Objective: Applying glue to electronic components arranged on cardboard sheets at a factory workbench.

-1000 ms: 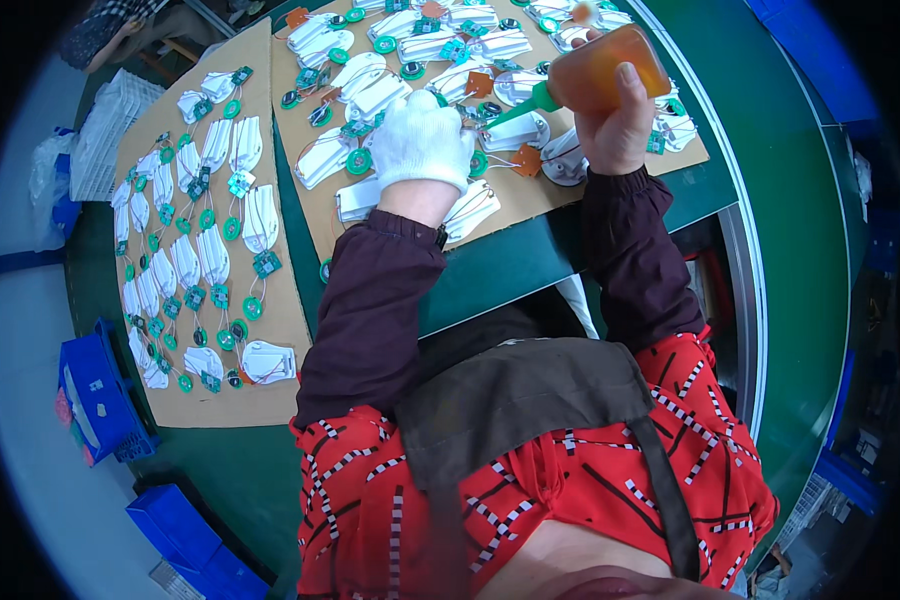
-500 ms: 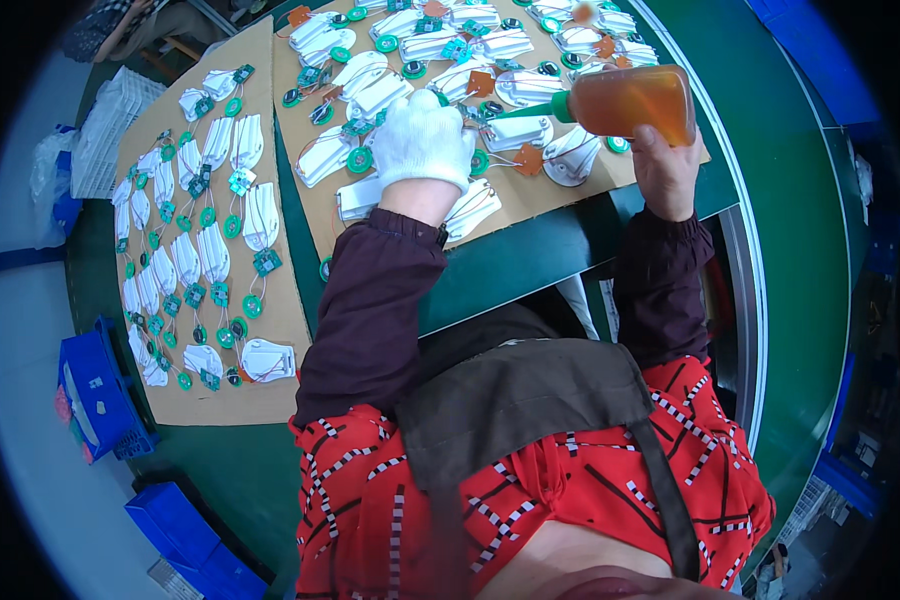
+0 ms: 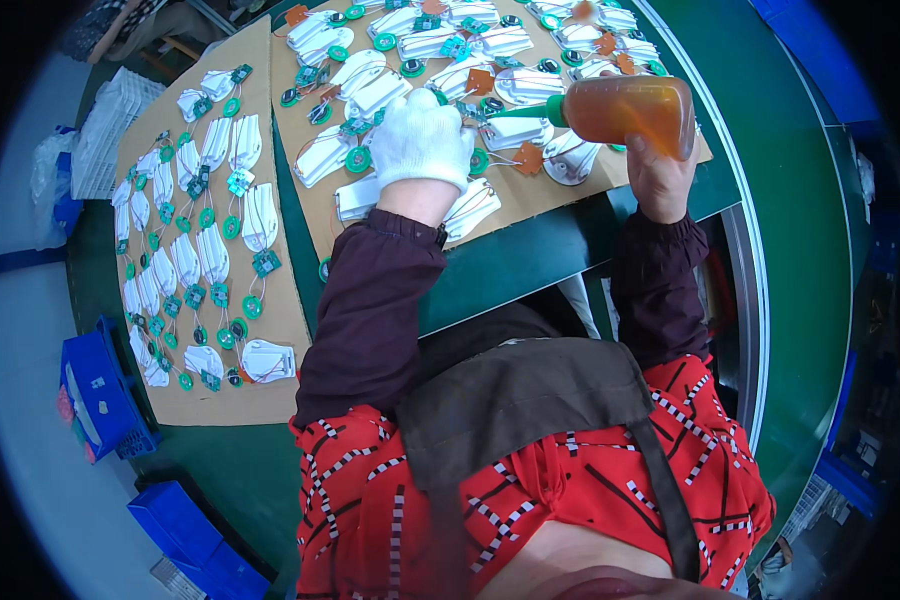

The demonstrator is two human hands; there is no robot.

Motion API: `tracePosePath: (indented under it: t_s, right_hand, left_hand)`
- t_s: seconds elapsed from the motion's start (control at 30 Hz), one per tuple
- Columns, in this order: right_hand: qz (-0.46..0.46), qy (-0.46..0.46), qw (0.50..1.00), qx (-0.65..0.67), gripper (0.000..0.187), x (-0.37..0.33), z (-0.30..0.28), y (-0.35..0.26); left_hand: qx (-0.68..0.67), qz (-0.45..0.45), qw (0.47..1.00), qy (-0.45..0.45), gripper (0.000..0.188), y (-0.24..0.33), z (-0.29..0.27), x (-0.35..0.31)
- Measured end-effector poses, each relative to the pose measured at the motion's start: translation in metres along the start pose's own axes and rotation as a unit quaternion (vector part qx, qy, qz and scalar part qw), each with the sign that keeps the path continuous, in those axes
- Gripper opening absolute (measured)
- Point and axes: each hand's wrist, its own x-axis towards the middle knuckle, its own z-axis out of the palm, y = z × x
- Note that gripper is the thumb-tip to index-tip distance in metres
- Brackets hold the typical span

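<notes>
My left hand [image 3: 422, 148], in a white knit glove, is curled over the cardboard among white plastic housings. Its fingertips are hidden, so what they grip does not show. A small green circuit board [image 3: 471, 113] lies right beside those fingers. Bare and wrapped round the lower side of a squeeze bottle [image 3: 630, 112], my right hand [image 3: 660, 178] holds it nearly level. Amber liquid fills much of the bottle. Its long green nozzle [image 3: 530, 110] points left, with the tip close to the circuit board. Wires join the nearby housings, green round discs [image 3: 479, 161] and orange-brown square pieces [image 3: 528, 158].
Under my hands lies a cardboard sheet [image 3: 315, 215] on a green table [image 3: 530, 255]. A second cardboard sheet [image 3: 210, 408] at the left carries several wired housings. Blue bins [image 3: 100, 390] and a white crate [image 3: 110, 140] stand at the left. Another person [image 3: 130, 30] sits at the far left.
The bottle has shifted slightly left, and its base end has dipped a little with my right hand. My left hand has stayed nearly still.
</notes>
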Motion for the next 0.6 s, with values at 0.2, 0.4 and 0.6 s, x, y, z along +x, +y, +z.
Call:
tracePosePath:
  t_s: [0.2,0.4,0.6]
  right_hand:
    - [-0.003,-0.011,0.999,-0.043,0.055,-0.0014,-0.0006,0.0004]
    - [-0.009,-0.005,0.999,-0.047,0.056,-0.0010,0.0027,-0.0016]
    - [-0.005,-0.019,0.998,-0.051,0.054,-0.0028,0.0027,-0.0025]
  left_hand:
    - [-0.006,0.006,1.000,0.006,0.017,-0.0013,0.0003,-0.0008]
    - [-0.007,0.005,1.000,0.004,0.017,0.0017,-0.0023,-0.0006]
    - [-0.007,0.004,1.000,0.008,0.017,0.0011,-0.0044,-0.0018]
